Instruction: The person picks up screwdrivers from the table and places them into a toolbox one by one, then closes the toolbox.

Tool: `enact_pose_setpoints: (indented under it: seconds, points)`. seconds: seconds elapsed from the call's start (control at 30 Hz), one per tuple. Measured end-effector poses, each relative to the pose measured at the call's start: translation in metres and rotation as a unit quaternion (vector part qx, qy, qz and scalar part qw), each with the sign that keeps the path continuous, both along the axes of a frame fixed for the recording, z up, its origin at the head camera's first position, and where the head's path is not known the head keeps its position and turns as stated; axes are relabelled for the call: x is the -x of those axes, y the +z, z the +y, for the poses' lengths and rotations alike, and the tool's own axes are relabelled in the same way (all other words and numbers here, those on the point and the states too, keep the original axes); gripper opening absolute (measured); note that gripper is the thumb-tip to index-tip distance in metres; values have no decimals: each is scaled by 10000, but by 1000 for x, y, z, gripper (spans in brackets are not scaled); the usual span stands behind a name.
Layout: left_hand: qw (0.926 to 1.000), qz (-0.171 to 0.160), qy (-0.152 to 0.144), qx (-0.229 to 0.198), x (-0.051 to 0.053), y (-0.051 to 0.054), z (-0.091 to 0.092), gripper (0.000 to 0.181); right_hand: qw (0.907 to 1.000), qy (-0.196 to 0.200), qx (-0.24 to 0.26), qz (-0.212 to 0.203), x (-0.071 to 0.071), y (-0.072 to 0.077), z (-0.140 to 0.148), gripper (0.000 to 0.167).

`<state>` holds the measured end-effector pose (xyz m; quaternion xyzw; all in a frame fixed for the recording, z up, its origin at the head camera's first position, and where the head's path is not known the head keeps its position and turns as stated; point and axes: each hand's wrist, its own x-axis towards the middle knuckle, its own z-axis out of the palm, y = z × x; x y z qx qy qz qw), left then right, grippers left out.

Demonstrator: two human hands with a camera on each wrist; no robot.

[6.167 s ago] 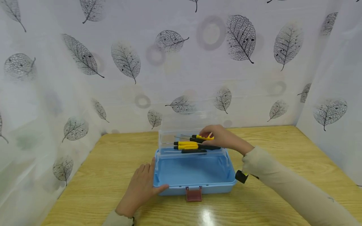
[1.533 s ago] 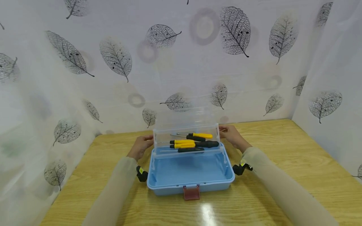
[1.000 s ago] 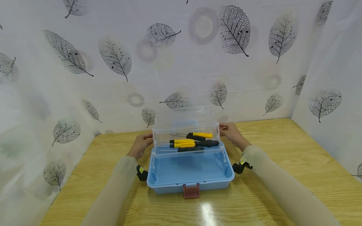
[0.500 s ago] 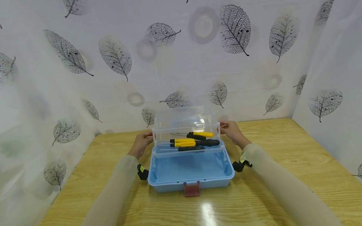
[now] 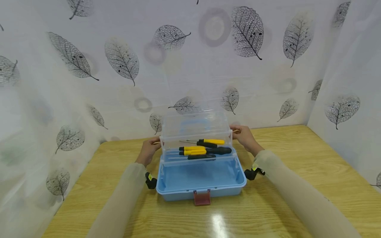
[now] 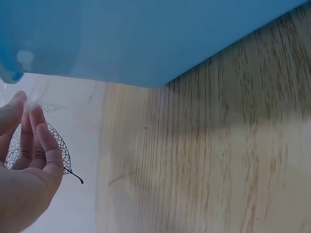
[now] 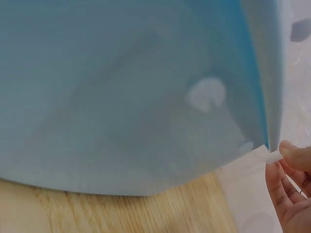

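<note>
A blue toolbox (image 5: pixel 202 178) stands on the table with its clear lid (image 5: pixel 175 125) raised at the back. A clear tray (image 5: pixel 196 136) is lifted above the box's rear half. Several screwdrivers (image 5: pixel 212 141) with yellow or black handles lie in it. In the head view my left hand (image 5: pixel 148 151) is at the tray's left end. The left wrist view shows that hand's thumb and fingers pinching a translucent edge piece. My right hand (image 5: pixel 246 138) is at the right end, pinching a whitish edge piece in the right wrist view. The fingertips are partly hidden behind the tray.
The toolbox's brown latch (image 5: pixel 202 198) hangs down at the front. A wrist camera (image 5: pixel 150 180) is by the box's left side, another black camera (image 5: pixel 253 174) by its right. Leaf-patterned curtain (image 5: pixel 190 72) rises behind the wooden table (image 5: pixel 285 145).
Earlier my right hand was among the screwdrivers and my left hand on the box's side; both then moved to the tray's ends. The lid's tilt has since shifted slightly, showing more blue through it.
</note>
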<state>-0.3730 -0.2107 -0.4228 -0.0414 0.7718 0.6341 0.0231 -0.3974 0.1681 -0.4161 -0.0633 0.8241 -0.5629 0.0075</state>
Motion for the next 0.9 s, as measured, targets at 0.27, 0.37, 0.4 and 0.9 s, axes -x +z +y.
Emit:
enact_pose_setpoints:
  seconds: [0.27, 0.37, 0.4, 0.9]
  points:
    - [9999, 169, -16, -22, 2, 1, 0, 41, 9999, -122, -13, 21, 0, 1, 0, 41]
    - [9996, 262, 40, -98, 3, 2, 1, 42, 9998, -151, -23, 111, 0, 2, -1, 41]
    - [9996, 260, 80, -124, 3, 2, 1, 42, 9998, -156, -29, 135, 0, 2, -1, 40]
    - [9991, 323, 279, -66, 4, 6, 3, 44, 9991, -247, 63, 325, -1, 6, 0, 39]
